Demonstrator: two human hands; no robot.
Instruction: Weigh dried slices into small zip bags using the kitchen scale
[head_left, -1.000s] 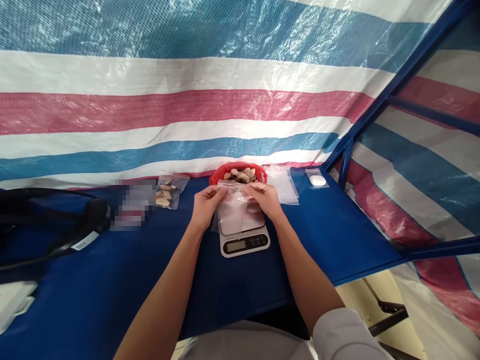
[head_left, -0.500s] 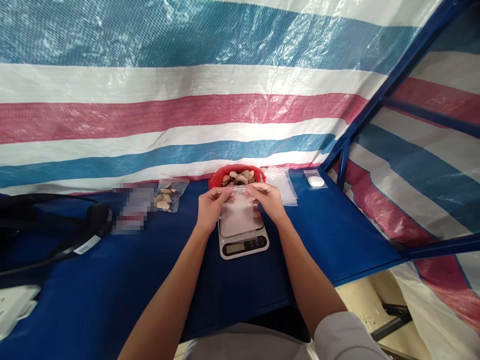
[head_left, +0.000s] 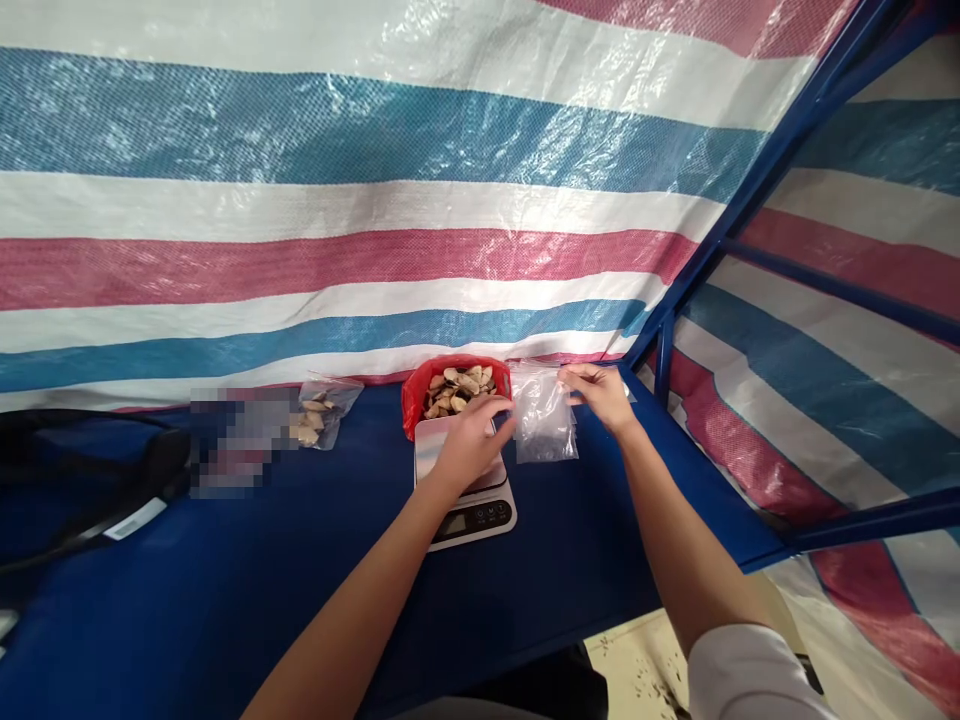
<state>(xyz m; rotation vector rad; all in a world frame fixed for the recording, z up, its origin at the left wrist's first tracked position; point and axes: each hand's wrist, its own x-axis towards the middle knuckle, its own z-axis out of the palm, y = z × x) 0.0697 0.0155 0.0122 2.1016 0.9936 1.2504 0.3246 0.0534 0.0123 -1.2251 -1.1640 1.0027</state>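
Note:
My right hand (head_left: 600, 395) pinches the upper right edge of a clear plastic zip bag (head_left: 544, 420), which hangs over or lies on other clear bags to the right of the scale. Above the scale's plate is my left hand (head_left: 474, 440), thumb and fingers apart, its tips near the bag's left side with a gap between. The white kitchen scale (head_left: 472, 525) is partly covered by that hand; its display and buttons face me. Just behind it, a red plastic bag (head_left: 412, 400) stands open, full of pale, dark-edged dried slices (head_left: 461, 385).
A clear bag with a few similar slices (head_left: 315, 420) lies to the left, beside a blurred-out patch. Black straps or cables (head_left: 82, 470) lie at far left. Blue frame bars (head_left: 675, 300) and striped sheeting (head_left: 337, 270) border the blue table (head_left: 300, 580).
My hands have parted and moved right with the clear bag, away from over the scale. The left hand has let go of it. The view has shifted to the right.

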